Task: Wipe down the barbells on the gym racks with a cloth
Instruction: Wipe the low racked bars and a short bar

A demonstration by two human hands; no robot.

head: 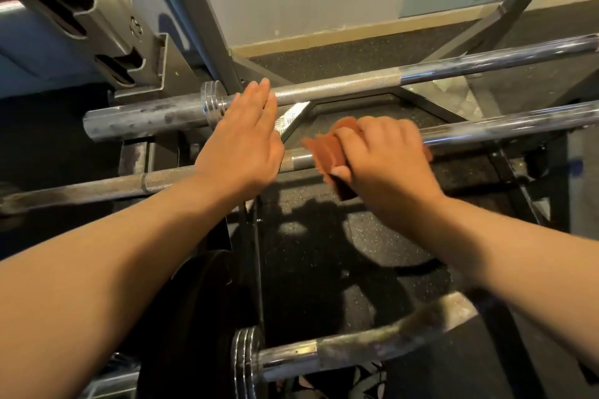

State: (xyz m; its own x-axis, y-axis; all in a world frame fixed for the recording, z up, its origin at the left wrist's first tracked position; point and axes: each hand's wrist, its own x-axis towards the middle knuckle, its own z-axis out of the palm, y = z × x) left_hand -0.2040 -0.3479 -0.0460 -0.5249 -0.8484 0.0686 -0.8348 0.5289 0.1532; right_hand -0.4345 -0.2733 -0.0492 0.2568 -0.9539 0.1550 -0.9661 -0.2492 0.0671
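Our right hand (389,159) is curled tight around a rust-coloured cloth (327,152), and the cloth is wrapped over the shaft of the middle barbell (162,178). This bar runs from the lower left up to the right edge of the view. A fold of the cloth sticks out to the left of our knuckles, and a darker end hangs below the bar under our thumb. The hand and cloth look slightly blurred.

Our left hand (241,146) is flat, palm down, with the fingers straight and held together. It lies across the same bar just left of the cloth and grips nothing. Its fingertips reach as far as the far barbell (340,86), though we cannot tell whether they touch it.

The far barbell lies behind the middle one, with its chrome collar and scuffed sleeve to the left of our left hand. A third bar (356,347) crosses the bottom of the view nearest to us, with a black weight plate (194,308) beside its collar. A slotted rack upright (97,19) rises at the upper left, and speckled rubber floor (324,269) shows beneath the bars.
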